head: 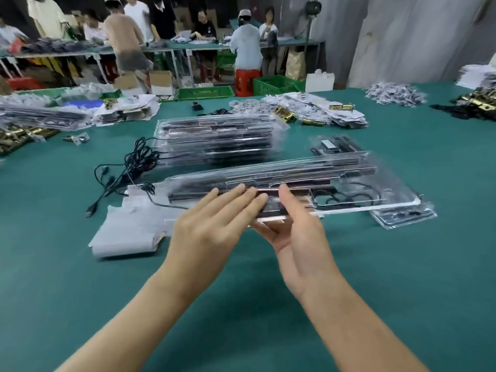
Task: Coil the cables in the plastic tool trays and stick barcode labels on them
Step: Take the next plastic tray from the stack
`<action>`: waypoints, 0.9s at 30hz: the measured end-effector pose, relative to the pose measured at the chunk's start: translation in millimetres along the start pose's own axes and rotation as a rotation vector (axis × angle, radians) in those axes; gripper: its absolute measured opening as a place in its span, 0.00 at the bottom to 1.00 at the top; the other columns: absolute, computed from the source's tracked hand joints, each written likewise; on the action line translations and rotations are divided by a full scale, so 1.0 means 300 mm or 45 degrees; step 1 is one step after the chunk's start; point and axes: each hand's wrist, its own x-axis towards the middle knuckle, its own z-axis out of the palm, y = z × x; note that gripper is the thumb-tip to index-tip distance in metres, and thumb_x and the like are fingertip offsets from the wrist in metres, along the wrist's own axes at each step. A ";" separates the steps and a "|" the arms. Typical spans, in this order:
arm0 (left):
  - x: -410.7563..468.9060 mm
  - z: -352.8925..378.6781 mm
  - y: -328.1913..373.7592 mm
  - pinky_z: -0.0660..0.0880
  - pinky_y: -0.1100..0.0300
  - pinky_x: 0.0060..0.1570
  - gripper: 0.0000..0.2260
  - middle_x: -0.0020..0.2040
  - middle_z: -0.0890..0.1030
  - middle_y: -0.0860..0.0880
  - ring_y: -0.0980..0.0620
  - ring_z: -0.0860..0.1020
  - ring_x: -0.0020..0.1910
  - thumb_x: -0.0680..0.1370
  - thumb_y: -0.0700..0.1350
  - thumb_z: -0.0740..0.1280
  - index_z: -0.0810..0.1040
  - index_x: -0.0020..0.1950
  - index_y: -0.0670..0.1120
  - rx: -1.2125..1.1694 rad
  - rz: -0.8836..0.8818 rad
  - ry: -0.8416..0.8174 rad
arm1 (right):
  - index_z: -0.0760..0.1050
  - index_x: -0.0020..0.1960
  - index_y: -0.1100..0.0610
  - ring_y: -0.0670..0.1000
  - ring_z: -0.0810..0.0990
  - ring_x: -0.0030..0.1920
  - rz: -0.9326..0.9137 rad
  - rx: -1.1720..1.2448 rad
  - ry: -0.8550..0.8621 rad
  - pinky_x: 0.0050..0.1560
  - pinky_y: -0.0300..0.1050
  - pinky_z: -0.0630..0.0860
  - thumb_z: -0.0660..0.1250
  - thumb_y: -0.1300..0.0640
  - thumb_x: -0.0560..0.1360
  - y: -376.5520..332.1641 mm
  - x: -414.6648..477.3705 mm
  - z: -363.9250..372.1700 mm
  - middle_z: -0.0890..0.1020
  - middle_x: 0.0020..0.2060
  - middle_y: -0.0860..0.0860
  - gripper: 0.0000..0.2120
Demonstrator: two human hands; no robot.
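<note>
Clear plastic tool tray (349, 178) lay crosswise before me, long axis left to right. Right hand (298, 237) pinched its near edge, thumb above, fingers beneath. Left hand (212, 224) lay flat on top, fingers straight. Loose black cable (139, 154) trailed beyond the left hand, the nearer one.

i see a teal-green table cover (402, 277), clear plastic trays (295, 174) with dark strips inside, black cables (135, 159), white paper sheets (128, 232), gold hardware (341, 106), green crates (205, 93), a red stool (245, 81).
</note>
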 end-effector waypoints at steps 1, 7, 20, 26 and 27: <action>-0.012 -0.001 0.013 0.76 0.43 0.64 0.22 0.68 0.80 0.48 0.48 0.77 0.69 0.77 0.32 0.71 0.80 0.69 0.46 -0.013 -0.008 -0.025 | 0.81 0.51 0.61 0.57 0.83 0.50 0.015 0.018 0.036 0.58 0.57 0.82 0.69 0.54 0.80 0.001 -0.008 -0.007 0.84 0.47 0.59 0.09; -0.130 -0.064 -0.092 0.63 0.40 0.74 0.29 0.77 0.69 0.47 0.44 0.68 0.75 0.77 0.54 0.73 0.70 0.76 0.50 -0.027 -0.305 0.071 | 0.79 0.39 0.58 0.56 0.85 0.42 -0.035 0.136 0.108 0.44 0.50 0.85 0.64 0.62 0.81 -0.072 -0.038 -0.066 0.83 0.38 0.56 0.12; -0.139 -0.025 -0.375 0.72 0.48 0.49 0.13 0.49 0.84 0.42 0.38 0.78 0.44 0.79 0.35 0.62 0.80 0.60 0.42 -0.269 -0.999 0.180 | 0.77 0.44 0.61 0.67 0.84 0.58 -0.210 0.230 -0.152 0.42 0.47 0.84 0.59 0.62 0.78 -0.183 -0.049 -0.066 0.86 0.54 0.63 0.09; -0.108 -0.165 -0.418 0.65 0.61 0.30 0.13 0.30 0.76 0.58 0.57 0.67 0.29 0.84 0.40 0.63 0.81 0.49 0.57 -0.856 -1.091 0.073 | 0.69 0.56 0.61 0.67 0.84 0.59 -0.290 0.255 -0.036 0.46 0.48 0.85 0.60 0.63 0.79 -0.220 -0.035 -0.132 0.83 0.55 0.61 0.06; -0.105 -0.196 -0.411 0.65 0.61 0.31 0.15 0.30 0.76 0.58 0.57 0.66 0.29 0.83 0.37 0.64 0.82 0.50 0.58 -0.947 -1.071 -0.046 | 0.70 0.55 0.62 0.67 0.84 0.58 -0.289 0.267 -0.008 0.47 0.49 0.85 0.60 0.63 0.79 -0.217 -0.033 -0.142 0.83 0.55 0.61 0.05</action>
